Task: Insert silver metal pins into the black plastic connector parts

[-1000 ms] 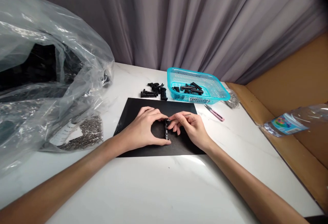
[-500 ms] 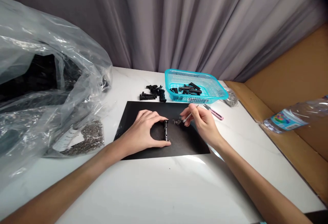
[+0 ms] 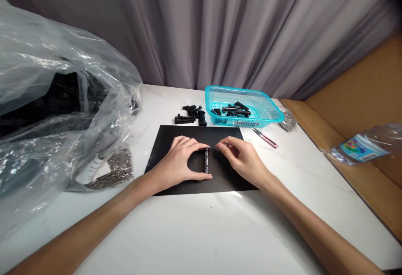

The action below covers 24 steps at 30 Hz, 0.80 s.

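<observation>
1. Basket of turquoise see-through plastic with slotted walls (image 3: 268, 109) is sitting beyond the mat, holding several black plastic parts (image 3: 237, 110) in a loose heap.
2. At my left, a large cloudy plastic bag (image 3: 78, 53) is bulging around a dark mass (image 3: 64, 90) that I cannot make out.
3. Near my left forearm, a smaller clear plastic bag (image 3: 122, 168) is holding many fine silvery metal pieces, with a white printed label (image 3: 96, 172) showing.
4. Another small clear bag (image 3: 288, 122) is lying by the basket's right end, its greyish contents too small to tell.
5. My left hand (image 3: 180, 159) is clamping a narrow black plastic part (image 3: 206, 161) end to end, thumb at the near end and fingertips at the far one, over the middle of the flat black mat (image 3: 232, 180).
6. My right hand (image 3: 241, 155) is curling just beside the part's far end, thumb and fingers bunching; I cannot tell what they are gripping.
7. My forearms are slanting in from the lower corners, and my hands are facing each other without touching.
</observation>
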Tool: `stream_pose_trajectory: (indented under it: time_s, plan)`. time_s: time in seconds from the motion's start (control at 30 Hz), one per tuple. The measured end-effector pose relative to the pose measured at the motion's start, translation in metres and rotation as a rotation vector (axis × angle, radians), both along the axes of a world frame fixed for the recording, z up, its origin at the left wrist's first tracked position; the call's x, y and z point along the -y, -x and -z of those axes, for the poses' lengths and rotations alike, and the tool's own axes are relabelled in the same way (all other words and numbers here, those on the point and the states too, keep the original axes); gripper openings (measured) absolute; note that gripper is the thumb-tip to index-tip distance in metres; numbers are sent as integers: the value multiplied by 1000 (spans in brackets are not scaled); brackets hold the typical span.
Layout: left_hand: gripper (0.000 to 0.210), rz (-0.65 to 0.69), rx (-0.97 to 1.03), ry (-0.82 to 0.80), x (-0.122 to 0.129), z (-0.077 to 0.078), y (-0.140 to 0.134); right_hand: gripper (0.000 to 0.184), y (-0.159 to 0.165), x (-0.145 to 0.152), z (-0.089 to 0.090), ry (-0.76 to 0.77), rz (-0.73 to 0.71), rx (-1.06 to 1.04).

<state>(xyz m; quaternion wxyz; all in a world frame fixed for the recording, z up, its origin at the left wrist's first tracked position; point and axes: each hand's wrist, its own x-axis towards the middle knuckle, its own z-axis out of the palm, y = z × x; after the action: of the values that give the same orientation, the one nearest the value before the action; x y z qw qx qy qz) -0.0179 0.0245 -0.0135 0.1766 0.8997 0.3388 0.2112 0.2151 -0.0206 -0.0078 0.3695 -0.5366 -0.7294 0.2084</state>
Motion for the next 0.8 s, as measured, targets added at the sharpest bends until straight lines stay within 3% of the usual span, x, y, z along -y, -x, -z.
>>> stream_pose_trajectory:
  time_s: [0.23,0.33,0.53,0.67,0.8]
  plan:
    - [66,-6,17,-148,10,-9,0,47,9,11,-6,125,-52,83]
    - [64,-56,54,-165,12,-11,2,42,23,19,-3,168,-122,46]
    - [80,-104,89,-73,-2,-10,13,27,36,12,16,36,-8,-34]
    - [61,-142,55,-80,-18,-6,21,24,25,-2,20,-23,51,38]
    - [41,-239,75,-140,-32,-3,29,25,28,-4,20,-230,93,210]
